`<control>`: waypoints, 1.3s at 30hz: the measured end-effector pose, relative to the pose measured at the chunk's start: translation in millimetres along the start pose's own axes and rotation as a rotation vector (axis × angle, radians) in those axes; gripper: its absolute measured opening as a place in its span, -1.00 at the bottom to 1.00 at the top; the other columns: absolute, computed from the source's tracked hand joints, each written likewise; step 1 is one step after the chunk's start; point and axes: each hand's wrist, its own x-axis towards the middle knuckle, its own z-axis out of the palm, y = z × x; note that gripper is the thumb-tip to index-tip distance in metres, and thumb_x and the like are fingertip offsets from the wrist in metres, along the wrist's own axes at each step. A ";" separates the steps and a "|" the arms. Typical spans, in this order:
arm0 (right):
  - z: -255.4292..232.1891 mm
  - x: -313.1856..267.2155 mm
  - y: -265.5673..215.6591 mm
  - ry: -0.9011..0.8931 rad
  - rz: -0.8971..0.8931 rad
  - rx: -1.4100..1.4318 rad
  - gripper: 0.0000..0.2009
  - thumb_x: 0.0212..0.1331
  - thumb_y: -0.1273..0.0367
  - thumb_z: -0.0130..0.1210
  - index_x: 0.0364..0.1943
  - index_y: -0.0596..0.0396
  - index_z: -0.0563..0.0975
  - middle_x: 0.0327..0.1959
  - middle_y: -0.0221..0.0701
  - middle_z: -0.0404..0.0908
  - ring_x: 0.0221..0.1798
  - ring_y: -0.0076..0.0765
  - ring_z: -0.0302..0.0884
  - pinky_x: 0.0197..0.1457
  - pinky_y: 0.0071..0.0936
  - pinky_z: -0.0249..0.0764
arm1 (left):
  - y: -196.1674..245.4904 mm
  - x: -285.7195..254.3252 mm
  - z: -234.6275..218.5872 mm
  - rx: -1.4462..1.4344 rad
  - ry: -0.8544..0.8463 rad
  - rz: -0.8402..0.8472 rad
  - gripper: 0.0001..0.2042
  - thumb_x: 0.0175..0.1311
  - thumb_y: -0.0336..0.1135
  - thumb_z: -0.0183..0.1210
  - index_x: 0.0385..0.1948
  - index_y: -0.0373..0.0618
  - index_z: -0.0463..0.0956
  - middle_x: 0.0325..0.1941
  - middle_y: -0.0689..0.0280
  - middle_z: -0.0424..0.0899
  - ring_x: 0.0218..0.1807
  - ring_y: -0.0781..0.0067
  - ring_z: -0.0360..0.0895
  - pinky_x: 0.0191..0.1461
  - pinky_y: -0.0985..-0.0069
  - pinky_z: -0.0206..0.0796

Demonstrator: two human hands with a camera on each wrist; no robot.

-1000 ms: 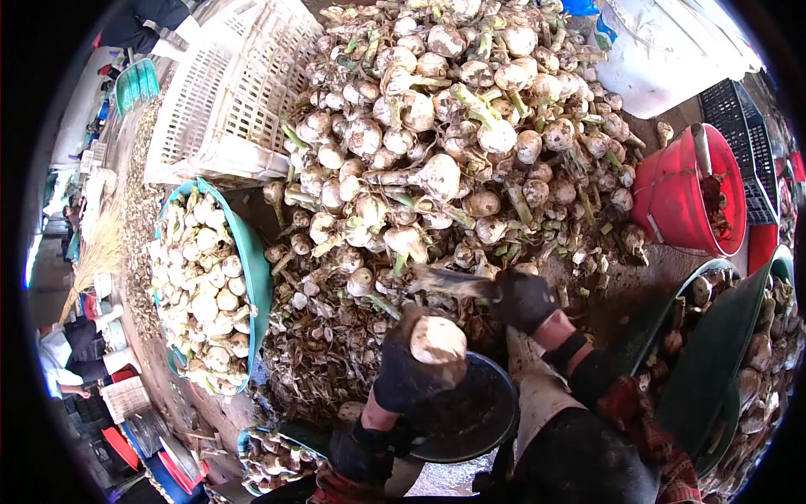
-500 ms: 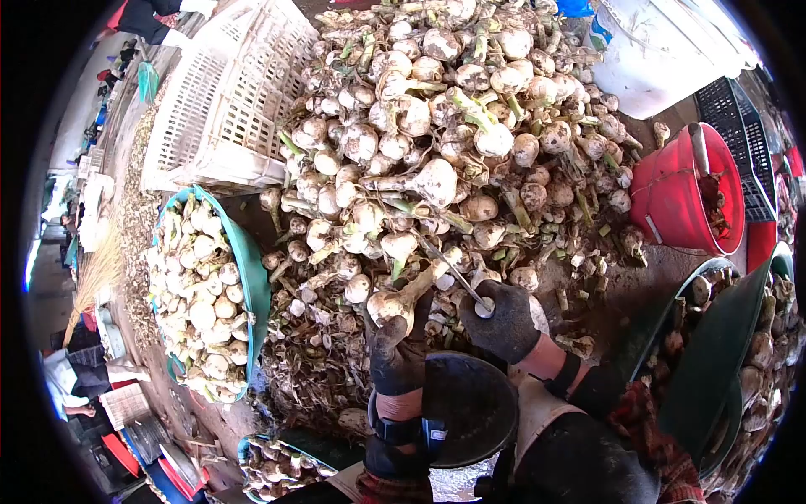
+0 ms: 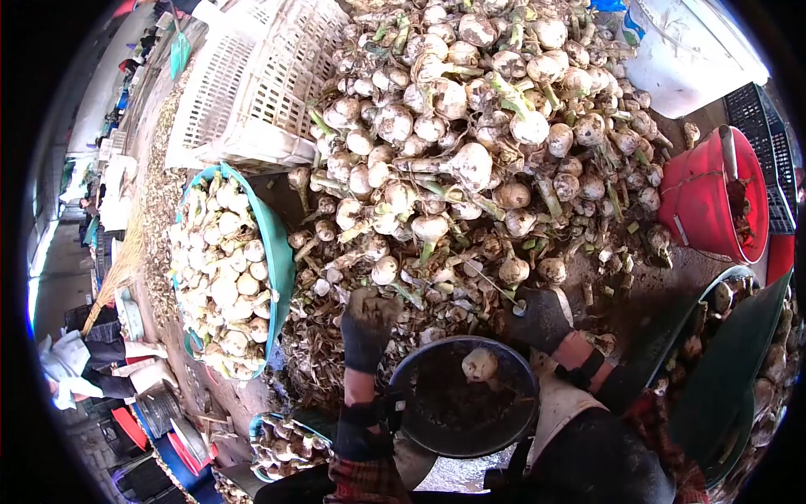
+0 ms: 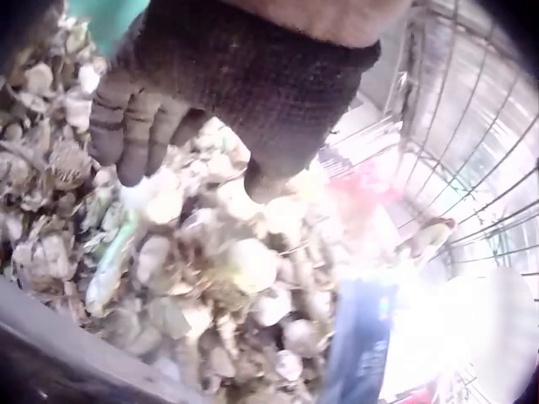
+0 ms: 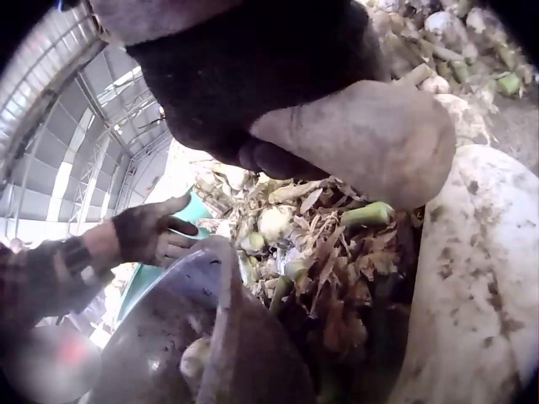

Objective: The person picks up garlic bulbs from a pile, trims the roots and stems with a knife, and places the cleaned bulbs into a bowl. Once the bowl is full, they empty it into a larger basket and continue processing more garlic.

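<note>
Looking down from your head, your left hand [image 3: 367, 323] hovers spread and empty over the garlic pile [image 3: 470, 143], one trimmed bulb [image 3: 479, 364] lying in the dark bowl [image 3: 463, 395] – your right hand [image 3: 544, 317] grips a knife [image 3: 491, 281]. Left wrist: fingers [image 4: 126, 135] relaxed. Right wrist: glove clenched – blade unseen

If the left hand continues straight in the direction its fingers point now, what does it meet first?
Probably the loose husks and cut stalks at the foot of the garlic pile. The left hand hangs open just above them, holding nothing; the nearest whole bulb lies slightly farther. Depth is unclear.
</note>
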 end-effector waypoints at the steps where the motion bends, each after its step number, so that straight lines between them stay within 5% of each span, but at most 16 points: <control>1: -3.2 2.8 -8.5 -0.017 0.045 0.004 -0.78 -0.09 0.24 0.14 -0.49 0.13 0.55 -0.61 -0.07 0.54 -0.48 0.13 0.52 -0.43 -0.14 0.45 | -23.2 10.3 10.7 0.223 0.261 0.025 -0.41 0.07 0.01 0.27 -0.12 -0.44 0.40 -0.29 -0.14 0.59 -0.19 0.08 0.60 -0.07 0.30 0.44; 2: -4.5 5.4 -13.8 -0.033 0.091 0.007 -0.75 -0.07 0.24 0.14 -0.44 0.17 0.57 -0.59 -0.04 0.55 -0.47 0.15 0.53 -0.41 -0.09 0.46 | -6.1 19.7 10.5 0.134 0.164 -0.213 -0.34 0.05 0.13 0.22 -0.18 -0.50 0.43 -0.25 -0.17 0.59 -0.14 -0.04 0.58 -0.05 0.23 0.42; 4: 2.5 6.2 -10.9 -0.017 0.089 0.017 -0.75 -0.07 0.25 0.13 -0.44 0.17 0.57 -0.60 -0.04 0.55 -0.48 0.16 0.53 -0.41 -0.08 0.46 | -42.7 48.8 42.1 0.502 0.038 -0.189 -0.41 0.03 0.13 0.20 -0.17 -0.34 0.49 -0.23 -0.14 0.61 -0.13 -0.13 0.56 -0.03 0.13 0.40; 6: 4.2 7.5 -9.4 -0.002 0.092 0.028 -0.76 -0.06 0.26 0.12 -0.44 0.17 0.57 -0.61 -0.04 0.54 -0.48 0.16 0.53 -0.41 -0.07 0.46 | -25.5 63.7 49.3 0.312 0.184 -0.324 -0.48 0.04 0.07 0.22 -0.19 -0.27 0.51 -0.22 -0.11 0.61 -0.12 -0.08 0.57 -0.05 0.15 0.41; 9: 2.9 8.6 -15.1 -0.011 0.061 0.006 -0.76 -0.05 0.25 0.12 -0.44 0.16 0.58 -0.61 -0.05 0.54 -0.48 0.15 0.53 -0.40 -0.08 0.47 | -26.1 62.9 36.8 0.213 0.118 -0.285 -0.44 0.02 0.11 0.24 -0.16 -0.26 0.50 -0.24 -0.08 0.61 -0.16 -0.13 0.55 -0.09 0.17 0.40; 11: -0.3 12.7 -20.7 0.014 -0.033 0.027 -0.75 -0.05 0.23 0.14 -0.42 0.16 0.57 -0.58 -0.06 0.55 -0.49 0.14 0.53 -0.42 -0.08 0.47 | -62.2 60.0 45.1 -0.286 0.230 0.107 -0.49 0.02 -0.10 0.31 -0.08 -0.25 0.39 -0.19 0.07 0.57 -0.17 0.09 0.55 -0.09 0.26 0.41; 12: -3.5 14.8 -25.4 0.017 -0.030 0.029 -0.75 -0.05 0.23 0.14 -0.42 0.16 0.57 -0.58 -0.06 0.55 -0.49 0.14 0.53 -0.42 -0.08 0.47 | -5.2 39.5 20.3 -0.223 0.258 0.248 -0.49 -0.01 -0.22 0.35 -0.07 -0.27 0.36 -0.18 0.08 0.57 -0.16 0.14 0.55 -0.07 0.31 0.41; 14: -14.1 17.4 -39.1 0.030 -0.174 0.029 -0.73 -0.04 0.20 0.15 -0.40 0.15 0.55 -0.54 -0.09 0.55 -0.50 0.11 0.53 -0.46 -0.10 0.46 | 18.0 22.8 16.8 -0.401 0.193 0.261 -0.42 -0.08 -0.29 0.39 -0.03 -0.25 0.29 -0.14 0.11 0.46 -0.10 0.22 0.48 -0.01 0.35 0.36; 16: -25.5 17.4 -55.0 0.039 -0.253 -0.002 -0.71 -0.01 0.17 0.16 -0.41 0.14 0.53 -0.51 -0.14 0.54 -0.51 0.03 0.54 -0.49 -0.12 0.45 | 65.4 7.2 5.8 -0.267 0.163 0.428 -0.38 -0.11 -0.27 0.39 0.03 -0.18 0.30 -0.06 0.11 0.46 -0.04 0.19 0.46 0.04 0.33 0.34; 18: -36.5 17.2 -73.0 0.017 -0.249 -0.104 -0.76 -0.07 0.23 0.21 -0.47 0.11 0.51 -0.51 -0.19 0.52 -0.46 0.02 0.55 -0.41 -0.16 0.47 | 40.4 -1.3 17.6 0.003 0.024 0.666 -0.40 0.09 -0.10 0.27 0.07 -0.27 0.25 -0.06 0.10 0.46 -0.04 0.22 0.46 0.08 0.34 0.33; 21: -42.5 14.7 -73.9 0.054 -0.297 -0.182 -0.74 -0.05 0.20 0.22 -0.50 0.08 0.49 -0.52 -0.24 0.48 -0.52 -0.04 0.53 -0.48 -0.20 0.46 | 14.2 -19.3 23.1 0.493 -0.019 1.017 -0.40 0.02 -0.16 0.31 0.11 -0.20 0.32 0.04 0.20 0.52 0.11 0.24 0.45 0.20 0.32 0.27; 28: -41.0 14.5 -44.8 -0.028 -0.369 -0.193 -0.69 -0.12 0.14 0.23 -0.45 0.09 0.51 -0.46 -0.25 0.47 -0.48 -0.06 0.52 -0.46 -0.21 0.46 | 21.6 -23.0 34.1 -0.194 -0.355 0.641 -0.53 0.05 -0.16 0.28 0.02 -0.10 0.45 -0.01 0.22 0.57 0.02 0.24 0.52 0.12 0.33 0.34; 33: -23.6 11.7 -18.6 -0.072 -0.357 -0.140 -0.64 -0.23 0.12 0.27 -0.43 0.09 0.51 -0.39 -0.28 0.48 -0.42 -0.04 0.52 -0.41 -0.20 0.47 | 46.0 -20.7 30.0 -0.282 -0.518 0.413 -0.55 -0.01 -0.17 0.32 -0.04 -0.07 0.51 -0.06 0.25 0.60 -0.05 0.26 0.56 0.06 0.39 0.39; 35: -3.2 10.0 9.7 0.034 -0.312 -0.279 -0.66 -0.13 0.13 0.18 -0.37 0.09 0.52 -0.42 -0.20 0.53 -0.38 -0.06 0.55 -0.41 -0.20 0.47 | 84.5 -28.7 19.5 -0.452 -0.385 0.397 -0.40 -0.19 -0.16 0.45 -0.05 -0.16 0.44 -0.14 0.23 0.61 -0.10 0.35 0.57 0.01 0.43 0.41; 36: -16.4 14.7 21.5 0.017 -0.047 -0.205 -0.70 -0.09 0.16 0.16 -0.40 0.10 0.53 -0.45 -0.17 0.57 -0.42 -0.02 0.57 -0.38 -0.16 0.49 | 105.6 -32.3 13.7 -0.533 -0.318 0.396 -0.32 -0.28 -0.15 0.52 -0.05 -0.21 0.41 -0.18 0.23 0.62 -0.13 0.40 0.57 -0.02 0.46 0.42; 39: -16.8 6.8 33.5 0.100 0.094 -0.318 -0.74 -0.06 0.19 0.13 -0.44 0.11 0.53 -0.51 -0.16 0.58 -0.46 0.03 0.57 -0.38 -0.14 0.50 | 104.5 -29.2 6.7 -0.634 -0.228 0.283 -0.31 -0.20 -0.11 0.48 -0.01 -0.21 0.35 -0.16 0.22 0.60 -0.13 0.38 0.57 -0.05 0.42 0.43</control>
